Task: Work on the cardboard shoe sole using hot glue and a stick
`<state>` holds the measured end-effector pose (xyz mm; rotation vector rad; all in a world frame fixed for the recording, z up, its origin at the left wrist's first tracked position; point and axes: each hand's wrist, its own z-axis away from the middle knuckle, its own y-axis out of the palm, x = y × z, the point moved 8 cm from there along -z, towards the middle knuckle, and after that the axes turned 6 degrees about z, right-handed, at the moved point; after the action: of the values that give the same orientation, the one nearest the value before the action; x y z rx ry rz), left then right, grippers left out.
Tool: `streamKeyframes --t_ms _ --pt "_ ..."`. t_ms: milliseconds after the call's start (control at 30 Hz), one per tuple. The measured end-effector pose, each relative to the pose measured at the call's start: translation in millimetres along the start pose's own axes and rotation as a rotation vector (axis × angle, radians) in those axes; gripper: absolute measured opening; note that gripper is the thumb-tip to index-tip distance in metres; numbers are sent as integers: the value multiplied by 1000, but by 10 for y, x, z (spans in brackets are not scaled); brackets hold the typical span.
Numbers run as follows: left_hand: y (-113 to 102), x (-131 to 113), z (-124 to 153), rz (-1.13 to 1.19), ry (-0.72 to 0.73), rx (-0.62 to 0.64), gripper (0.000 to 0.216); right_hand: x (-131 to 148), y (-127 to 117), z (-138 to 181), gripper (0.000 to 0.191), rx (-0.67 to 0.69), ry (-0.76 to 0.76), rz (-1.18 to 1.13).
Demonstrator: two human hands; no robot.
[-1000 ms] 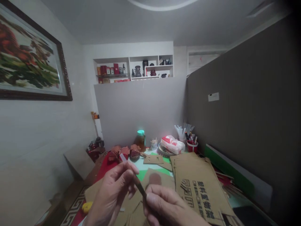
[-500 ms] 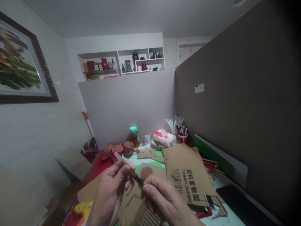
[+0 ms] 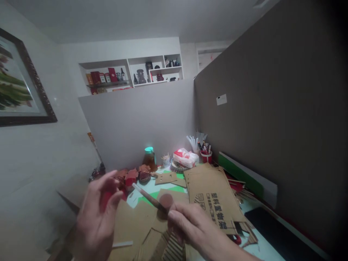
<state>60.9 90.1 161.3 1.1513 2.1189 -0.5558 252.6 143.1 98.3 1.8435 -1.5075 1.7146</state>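
Pinching a thin dark stick point(image 3: 148, 197) between thumb and fingers, the right hand point(image 3: 195, 228) holds it low over the worktable point(image 3: 261, 250); the stick slants up and to the left from the fingertips, ending in a pale tip, and its exact kind is too blurred to tell. The left hand point(image 3: 96, 217) is off the stick, raised just left of it with the fingers loosely curled and the thumb apart, grasping nothing. Between the two hands and below them lie cut cardboard pieces point(image 3: 141, 224), one showing its corrugated ribs right under the right hand. A small round brown disc point(image 3: 166, 200) sits just beside the right fingertips. A white stick point(image 3: 122, 244) lies flat on the cardboard near the left hand. To the right rests a large printed cardboard sheet point(image 3: 214, 203) with dark characters on it. Farther back on the table stand a jar with a green lid point(image 3: 149, 157), a red-and-white packet point(image 3: 185, 158) and a red cup of pens point(image 3: 206, 156). Grey partition panels point(image 3: 141, 123) close off the desk behind and to the right, with white wall shelves point(image 3: 130, 74) above and a framed picture point(image 3: 19, 87) on the left wall.
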Motion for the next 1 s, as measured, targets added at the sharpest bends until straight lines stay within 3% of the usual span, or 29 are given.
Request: streamKeyframes --t_ms 33,100,133,200,400,667,833,1000 --pt "53 -238 29 -246 314 91 42 11 -9 8 42 27 15 -14" --pt "380 -446 272 -666 837 445 61 53 -15 20 43 74 35 -32" --pt "503 -420 383 -810 989 608 64 76 -9 26 42 99 43 -36" --pt "620 -338 463 -928 1078 810 56 115 8 37 40 143 57 -27" --pt "663 -271 463 -976 1074 850 19 120 -41 80 37 175 59 91" --pt "637 -237 475 -929 997 909 19 289 -140 133 36 151 -59 373" --pt "588 -67 388 -845 823 928 25 331 -143 148 24 163 -108 400" --pt "237 159 120 -709 509 848 23 125 -410 188 30 -15 -146 250"
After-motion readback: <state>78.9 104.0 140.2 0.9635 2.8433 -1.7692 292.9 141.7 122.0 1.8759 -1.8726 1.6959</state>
